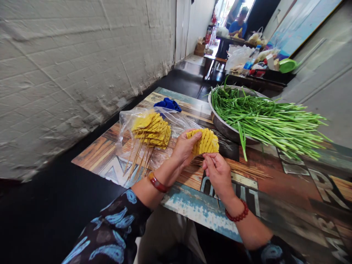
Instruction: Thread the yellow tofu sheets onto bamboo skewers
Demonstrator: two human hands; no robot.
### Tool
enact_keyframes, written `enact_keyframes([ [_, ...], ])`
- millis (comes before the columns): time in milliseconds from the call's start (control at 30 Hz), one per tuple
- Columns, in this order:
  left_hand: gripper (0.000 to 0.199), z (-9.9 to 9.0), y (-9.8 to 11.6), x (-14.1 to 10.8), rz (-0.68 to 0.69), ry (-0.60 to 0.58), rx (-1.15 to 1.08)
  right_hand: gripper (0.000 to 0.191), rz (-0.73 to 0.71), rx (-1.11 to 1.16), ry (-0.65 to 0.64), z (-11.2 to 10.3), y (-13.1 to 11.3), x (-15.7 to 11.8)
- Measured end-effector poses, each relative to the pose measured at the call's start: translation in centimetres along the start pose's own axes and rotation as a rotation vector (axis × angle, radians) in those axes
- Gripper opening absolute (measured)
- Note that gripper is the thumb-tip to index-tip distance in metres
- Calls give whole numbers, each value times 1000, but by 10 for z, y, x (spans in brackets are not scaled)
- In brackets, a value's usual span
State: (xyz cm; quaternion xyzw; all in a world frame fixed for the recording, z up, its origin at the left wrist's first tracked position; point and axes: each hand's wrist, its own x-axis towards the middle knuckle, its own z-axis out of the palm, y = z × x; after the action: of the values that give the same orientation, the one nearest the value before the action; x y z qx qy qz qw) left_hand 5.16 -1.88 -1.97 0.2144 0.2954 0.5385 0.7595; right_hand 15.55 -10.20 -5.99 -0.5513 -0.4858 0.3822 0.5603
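My left hand (184, 148) grips a flat yellow food piece (206, 141) with slanting ridges, its thumb on the near face. At the lower edge of that piece, my right hand (217, 172) is closed in a pinch on a thin wooden skewer (218, 202), whose end shows below the palm. How far the skewer goes into the piece is hidden. To the left, a pile of similar yellow pieces on skewers (152, 129) lies on a clear plastic bag (124, 126). Loose bamboo skewers (249, 168) lie on the table to the right of my right hand.
A metal basin (224, 127) heaped with long green stalks (271, 119) stands on the patterned table (189, 211) at right. A blue cloth (167, 104) lies behind the bag. Farther back, a person (238, 27) sits near a cluttered table with a green plastic container (287, 65).
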Motion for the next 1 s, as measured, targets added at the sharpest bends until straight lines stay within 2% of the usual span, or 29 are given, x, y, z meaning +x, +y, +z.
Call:
enact_keyframes([
  [167,20,1,2,0,-33,-24,-3,30,25,22,2,0,-2,0],
  [267,15,1,8,0,-111,-61,-13,29,36,48,0,-2,-2,1],
  [400,42,1,17,1,-265,-102,-62,28,51,105,-5,-5,-3,3],
  [500,47,0,23,2,-299,-109,-77,28,60,123,-22,-7,-5,4],
  [733,44,-7,28,9,-166,-13,-76,32,114,70,-74,-14,-5,-1],
  [900,20,-8,20,10,-50,-39,41,32,138,54,-69,-13,0,-3],
  [1000,24,-8,15,10,-3,-43,108,33,131,26,-66,-11,0,-4],
])
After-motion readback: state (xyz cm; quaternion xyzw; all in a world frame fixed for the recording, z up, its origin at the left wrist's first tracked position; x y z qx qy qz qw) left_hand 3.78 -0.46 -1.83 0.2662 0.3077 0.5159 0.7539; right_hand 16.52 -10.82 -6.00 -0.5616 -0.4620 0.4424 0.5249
